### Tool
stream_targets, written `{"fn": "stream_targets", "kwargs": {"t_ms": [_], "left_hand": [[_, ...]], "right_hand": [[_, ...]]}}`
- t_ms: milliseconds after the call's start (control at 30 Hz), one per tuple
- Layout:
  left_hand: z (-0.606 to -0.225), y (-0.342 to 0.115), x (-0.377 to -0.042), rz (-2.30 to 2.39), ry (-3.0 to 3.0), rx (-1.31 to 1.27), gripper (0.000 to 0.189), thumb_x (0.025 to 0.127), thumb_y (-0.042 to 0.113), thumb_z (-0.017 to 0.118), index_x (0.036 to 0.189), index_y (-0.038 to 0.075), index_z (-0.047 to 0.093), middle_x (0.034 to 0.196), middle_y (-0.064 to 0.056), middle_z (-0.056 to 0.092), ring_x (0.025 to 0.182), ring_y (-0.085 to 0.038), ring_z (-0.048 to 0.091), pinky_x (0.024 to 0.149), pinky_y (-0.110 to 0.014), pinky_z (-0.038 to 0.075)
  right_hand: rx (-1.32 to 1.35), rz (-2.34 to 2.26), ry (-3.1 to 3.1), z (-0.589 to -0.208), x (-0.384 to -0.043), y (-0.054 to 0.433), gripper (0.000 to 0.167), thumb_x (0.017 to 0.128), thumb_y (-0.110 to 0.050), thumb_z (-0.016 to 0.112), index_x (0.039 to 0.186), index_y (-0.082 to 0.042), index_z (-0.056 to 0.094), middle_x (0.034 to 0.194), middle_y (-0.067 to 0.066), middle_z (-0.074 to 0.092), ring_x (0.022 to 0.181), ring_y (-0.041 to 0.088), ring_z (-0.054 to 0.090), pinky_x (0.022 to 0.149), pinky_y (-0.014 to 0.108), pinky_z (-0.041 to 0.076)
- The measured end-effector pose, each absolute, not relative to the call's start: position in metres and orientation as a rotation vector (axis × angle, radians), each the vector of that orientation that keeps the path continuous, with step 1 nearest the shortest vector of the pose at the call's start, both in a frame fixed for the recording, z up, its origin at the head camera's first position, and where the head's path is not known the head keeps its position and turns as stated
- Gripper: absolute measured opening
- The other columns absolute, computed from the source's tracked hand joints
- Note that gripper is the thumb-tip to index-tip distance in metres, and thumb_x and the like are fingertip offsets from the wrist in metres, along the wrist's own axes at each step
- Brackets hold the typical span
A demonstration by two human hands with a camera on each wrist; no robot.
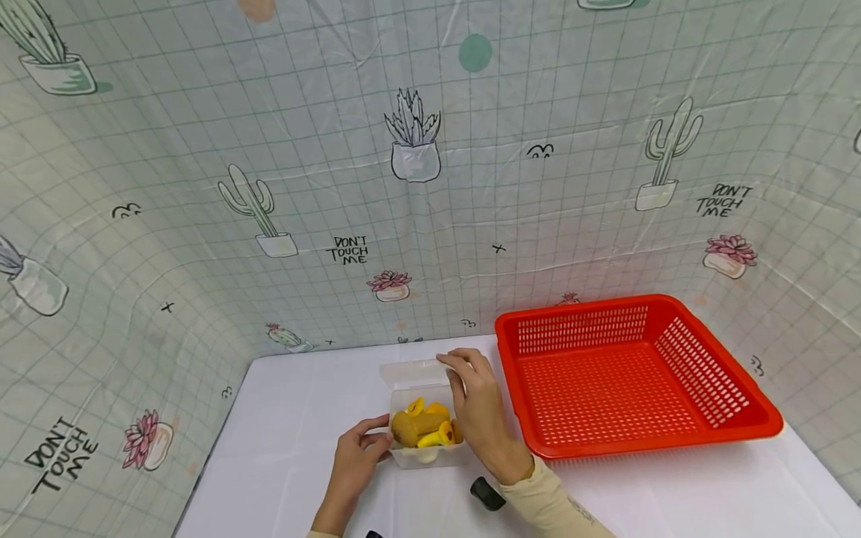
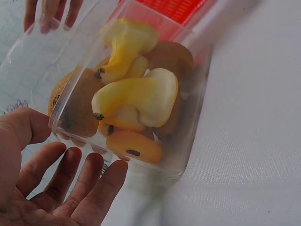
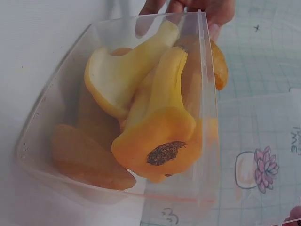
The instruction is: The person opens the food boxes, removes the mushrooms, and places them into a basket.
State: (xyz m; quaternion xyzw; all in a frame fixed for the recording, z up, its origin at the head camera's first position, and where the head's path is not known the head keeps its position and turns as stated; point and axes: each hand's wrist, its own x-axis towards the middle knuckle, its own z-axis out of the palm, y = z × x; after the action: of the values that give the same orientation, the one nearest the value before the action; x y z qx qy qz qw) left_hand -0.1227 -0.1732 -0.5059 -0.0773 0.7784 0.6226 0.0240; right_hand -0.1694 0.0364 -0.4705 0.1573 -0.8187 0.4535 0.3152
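A clear plastic container point(image 1: 425, 457) stands on the white table with its hinged lid point(image 1: 410, 372) raised at the back. Inside lie several yellow mushroom-shaped pieces point(image 2: 136, 99) with pale cut faces and dark spots, beside a brown rounded piece point(image 1: 403, 430). My left hand point(image 1: 358, 452) touches the container's left side, thumb by the rim and fingers spread along the wall. With curled fingertips, my right hand point(image 1: 477, 396) pinches the lid's upper right edge. The right wrist view shows a large mushroom-shaped piece point(image 3: 155, 136) with a dark patch, seen through the wall.
A large red plastic basket point(image 1: 521, 403) with slotted sides stands right of the container, close to my right forearm. A small black object point(image 1: 487, 495) shows near my right sleeve. Behind the table point(image 1: 282, 418) hangs a grid-patterned cloth point(image 1: 457, 202) with printed cacti.
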Motion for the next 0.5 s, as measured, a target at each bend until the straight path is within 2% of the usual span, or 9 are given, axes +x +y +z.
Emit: {"fn": "stream_targets", "kwargs": {"t_ms": [267, 500], "left_hand": [[-0.5092, -0.1730, -0.1229, 1.948, 2.391, -0.255, 0.037, 0.097, -0.001, 0.068, 0.133, -0.011, 0.065, 0.107, -0.016, 0.076, 0.098, -0.024, 0.073, 0.077, -0.026, 0.064], [-0.5099, -0.1727, -0.1233, 1.946, 2.389, -0.276, 0.038, 0.097, -0.001, 0.067, 0.133, -0.010, 0.065, 0.107, -0.014, 0.076, 0.094, -0.017, 0.071, 0.076, -0.026, 0.064]], "right_hand": [[0.422, 1.197, -2.171, -0.4740, -0.1747, 0.0339, 0.047, 0.091, 0.017, 0.070, 0.133, -0.003, 0.073, 0.126, 0.019, 0.055, 0.116, 0.035, 0.060, 0.090, 0.042, 0.064], [0.439, 1.139, -2.225, -0.4774, -0.1788, 0.0330, 0.057, 0.091, 0.018, 0.066, 0.145, 0.000, 0.063, 0.131, 0.021, 0.054, 0.120, 0.037, 0.059, 0.095, 0.043, 0.062]]}}
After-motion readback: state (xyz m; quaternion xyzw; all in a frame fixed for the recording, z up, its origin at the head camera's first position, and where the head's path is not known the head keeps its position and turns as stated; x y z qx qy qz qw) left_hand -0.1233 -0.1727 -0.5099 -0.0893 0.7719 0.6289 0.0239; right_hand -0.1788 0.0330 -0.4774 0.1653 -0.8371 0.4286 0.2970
